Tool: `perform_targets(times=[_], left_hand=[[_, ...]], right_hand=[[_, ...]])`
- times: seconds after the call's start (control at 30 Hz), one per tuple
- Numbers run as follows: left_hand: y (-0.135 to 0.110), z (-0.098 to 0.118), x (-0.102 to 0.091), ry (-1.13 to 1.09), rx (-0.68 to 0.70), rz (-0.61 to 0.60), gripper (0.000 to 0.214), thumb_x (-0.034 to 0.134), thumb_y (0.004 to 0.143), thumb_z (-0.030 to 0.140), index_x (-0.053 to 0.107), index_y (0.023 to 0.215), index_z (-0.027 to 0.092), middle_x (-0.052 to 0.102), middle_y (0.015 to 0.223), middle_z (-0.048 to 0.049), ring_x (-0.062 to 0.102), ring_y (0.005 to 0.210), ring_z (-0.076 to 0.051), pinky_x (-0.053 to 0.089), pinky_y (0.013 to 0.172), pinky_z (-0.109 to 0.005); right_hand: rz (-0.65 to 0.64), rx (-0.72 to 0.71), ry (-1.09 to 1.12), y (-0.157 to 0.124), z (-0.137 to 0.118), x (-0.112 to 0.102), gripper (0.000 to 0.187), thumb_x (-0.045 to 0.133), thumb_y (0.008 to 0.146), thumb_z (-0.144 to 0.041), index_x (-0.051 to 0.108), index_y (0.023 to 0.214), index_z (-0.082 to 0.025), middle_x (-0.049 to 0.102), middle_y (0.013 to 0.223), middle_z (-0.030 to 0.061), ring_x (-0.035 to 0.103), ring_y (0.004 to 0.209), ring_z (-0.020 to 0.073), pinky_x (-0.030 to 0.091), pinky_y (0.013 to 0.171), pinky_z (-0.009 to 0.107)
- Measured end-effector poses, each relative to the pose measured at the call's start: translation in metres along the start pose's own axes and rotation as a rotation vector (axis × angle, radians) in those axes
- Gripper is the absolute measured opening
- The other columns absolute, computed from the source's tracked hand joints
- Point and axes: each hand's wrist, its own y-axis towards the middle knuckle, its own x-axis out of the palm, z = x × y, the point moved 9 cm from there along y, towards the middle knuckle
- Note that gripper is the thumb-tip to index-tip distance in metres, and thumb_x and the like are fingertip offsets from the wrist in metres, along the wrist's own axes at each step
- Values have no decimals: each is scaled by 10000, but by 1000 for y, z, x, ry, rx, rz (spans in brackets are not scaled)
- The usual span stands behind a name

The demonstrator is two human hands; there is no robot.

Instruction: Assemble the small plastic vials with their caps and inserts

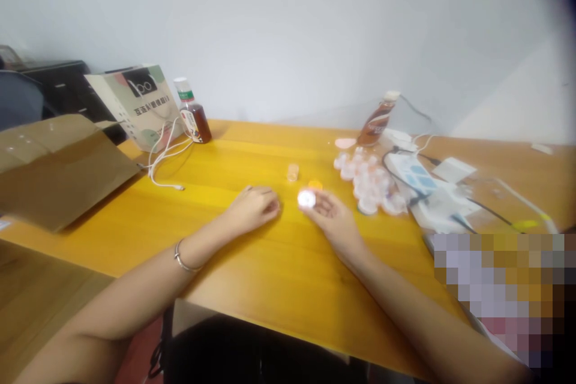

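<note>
My right hand [333,219] pinches a small round white cap [306,198] between thumb and fingers, a little above the table. Just behind that cap lies an orange cap [315,185], partly covered by it. A small clear pinkish cup [293,173] stands farther back on the wooden table [252,156]. My left hand [254,210], with a bracelet [180,257] at its wrist, is closed over the table, left of the white cap and apart from it. Its fingertips are curled under, so whatever they may hold is hidden.
To the right, a pile of small clear and whitish plastic pieces [366,180] lies by a brown drink bottle [380,119] and a power strip [414,174] with cables. On the left are a dark bottle [195,120], a white cable [157,162], a paper bag [148,102] and a cardboard box [63,162].
</note>
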Motion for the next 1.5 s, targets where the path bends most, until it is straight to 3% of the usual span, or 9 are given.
perform_targets(times=[0.13, 0.27, 0.4, 0.6, 0.7, 0.83, 1.0, 1.27, 1.5], left_hand=[[6, -3, -7, -92, 2, 90, 209, 458, 847, 303, 566, 938, 149, 591, 891, -73, 561, 857, -191, 429, 785, -330], [26, 18, -1, -151, 151, 81, 249, 407, 862, 198, 517, 1081, 153, 558, 1045, -100, 525, 987, -200, 423, 865, -343], [60, 40, 12, -165, 275, 8, 317, 394, 830, 95, 484, 1132, 115, 546, 1090, -121, 510, 1029, -198, 424, 874, -312], [98, 42, 47, -50, 216, -143, 210, 543, 730, 114, 579, 937, 110, 582, 962, -118, 557, 916, -238, 436, 813, -346], [93, 36, 35, -124, 185, -108, 188, 513, 758, 120, 587, 930, 108, 598, 934, -116, 562, 896, -228, 434, 807, -357], [64, 4, -3, -753, -65, 15, 303, 398, 871, 203, 487, 1160, 181, 556, 1146, -95, 545, 990, -170, 454, 779, -294], [18, -4, -2, -1265, -217, -80, 309, 436, 876, 303, 499, 1165, 210, 567, 1144, -89, 589, 883, -151, 460, 669, -250], [10, 1, 4, -1221, -218, -46, 294, 527, 825, 306, 535, 1090, 179, 601, 1051, -83, 584, 860, -141, 460, 714, -254], [10, 4, 1, -1106, -136, 19, 271, 543, 812, 286, 543, 1054, 163, 586, 1078, -92, 560, 983, -169, 435, 888, -324]], right_hand=[[184, -95, 46, 1, -14, -20, 368, 719, 607, -243, 580, 942, -187, 677, 939, 48, 631, 880, 168, 477, 867, 346], [317, -190, 75, 3, -22, -39, 388, 709, 623, -255, 570, 979, -191, 664, 991, 54, 622, 929, 180, 457, 901, 373], [293, -182, 66, 4, -19, -37, 394, 714, 622, -261, 573, 981, -186, 667, 993, 64, 620, 947, 189, 456, 906, 378], [277, -168, 71, -1, -21, -32, 389, 714, 624, -238, 578, 983, -178, 669, 1013, 69, 620, 961, 192, 447, 931, 382], [259, -161, 57, -3, -24, -30, 410, 697, 643, -239, 578, 1028, -166, 656, 1064, 85, 605, 999, 195, 434, 951, 378], [159, -123, 3, -4, -24, -18, 436, 675, 667, -264, 587, 1081, -160, 652, 1083, 85, 604, 1007, 200, 436, 954, 386], [13, -65, -39, -9, -15, 3, 484, 693, 642, -269, 595, 1105, -164, 687, 998, 59, 642, 919, 203, 482, 906, 402], [-27, -66, -159, -10, -14, 6, 423, 676, 643, -234, 626, 1058, -165, 704, 924, 46, 670, 822, 190, 517, 856, 386], [-72, -221, -309, -15, -29, 10, 330, 633, 681, -220, 652, 1010, -216, 709, 892, 19, 675, 783, 184, 539, 809, 380]])
